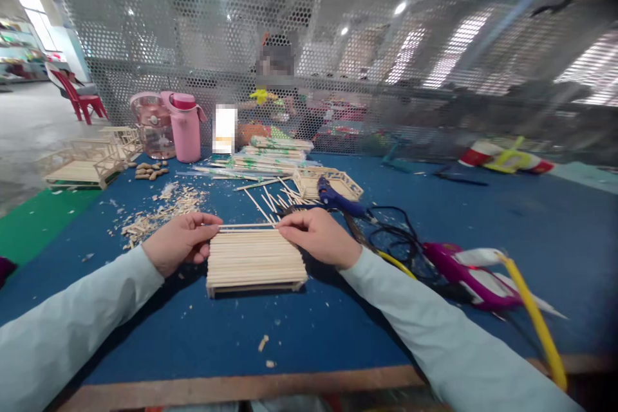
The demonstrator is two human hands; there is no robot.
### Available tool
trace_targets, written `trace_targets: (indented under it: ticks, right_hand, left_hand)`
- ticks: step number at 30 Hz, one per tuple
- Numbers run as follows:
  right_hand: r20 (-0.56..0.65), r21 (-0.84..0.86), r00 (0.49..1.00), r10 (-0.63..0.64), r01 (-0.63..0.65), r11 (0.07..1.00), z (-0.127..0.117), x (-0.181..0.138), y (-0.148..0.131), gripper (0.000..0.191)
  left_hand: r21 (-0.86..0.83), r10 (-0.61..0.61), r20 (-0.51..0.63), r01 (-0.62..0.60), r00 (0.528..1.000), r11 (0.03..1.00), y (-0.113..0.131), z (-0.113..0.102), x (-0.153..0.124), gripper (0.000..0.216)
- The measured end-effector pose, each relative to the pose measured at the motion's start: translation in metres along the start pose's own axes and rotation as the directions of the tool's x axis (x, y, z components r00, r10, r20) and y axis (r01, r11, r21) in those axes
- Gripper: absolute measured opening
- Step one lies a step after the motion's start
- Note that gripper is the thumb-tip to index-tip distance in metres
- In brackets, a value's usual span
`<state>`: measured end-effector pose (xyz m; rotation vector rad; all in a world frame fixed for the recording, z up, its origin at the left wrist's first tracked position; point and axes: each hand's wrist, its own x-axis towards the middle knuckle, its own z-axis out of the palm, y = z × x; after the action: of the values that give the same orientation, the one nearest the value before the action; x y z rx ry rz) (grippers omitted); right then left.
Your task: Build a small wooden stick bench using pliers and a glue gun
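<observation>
A flat panel of thin wooden sticks (253, 261) lies on the blue table cover (313, 328) in front of me. Along its far edge I hold a single wooden stick (246, 226) by both ends. My left hand (179, 243) pinches the left end, fingers closed. My right hand (318, 235) pinches the right end, fingers closed, its heel resting by the panel's right side.
A blue glue gun (338, 201) with black cables lies just beyond my right hand. Purple-handled tool (463, 273) and yellow hose (535, 315) at right. Stick scraps (159, 212), loose sticks, a stick frame (333, 181), pink bottles (186, 125) and a wooden model (84, 164) stand behind. A person sits beyond the mesh.
</observation>
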<state>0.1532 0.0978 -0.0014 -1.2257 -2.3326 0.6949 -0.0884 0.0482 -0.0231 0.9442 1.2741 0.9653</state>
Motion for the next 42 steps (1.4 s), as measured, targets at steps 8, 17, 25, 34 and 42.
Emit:
trace_targets:
  ticks: [8,17,25,34,42]
  right_hand:
    - [0.01,-0.044,0.999,-0.037,0.038,0.998,-0.003,-0.002,-0.001,0.026]
    - [-0.01,-0.068,1.0,-0.006,0.006,0.998,0.001,-0.001,-0.003,0.024]
    - [0.013,-0.087,0.996,-0.083,0.084,0.993,-0.002,-0.001,-0.007,0.023]
    - [-0.09,0.204,0.996,0.023,-0.004,0.979,-0.017,-0.014,0.02,0.028]
    - [-0.102,0.174,0.995,0.019,-0.001,0.985,-0.007,-0.019,0.017,0.017]
  left_hand:
    - [-0.089,-0.066,-0.02,0.064,0.998,0.994,0.006,0.003,-0.003,0.013]
    - [-0.124,-0.069,-0.05,0.062,0.996,0.99,0.007,0.005,-0.004,0.012]
    - [-0.092,-0.072,-0.022,0.07,0.997,0.993,0.004,0.005,-0.006,0.008]
    - [-0.046,-0.097,0.002,0.097,0.995,0.994,0.003,0.005,-0.004,0.038]
    - [-0.053,-0.142,-0.017,0.141,0.99,0.989,0.002,0.006,-0.007,0.061]
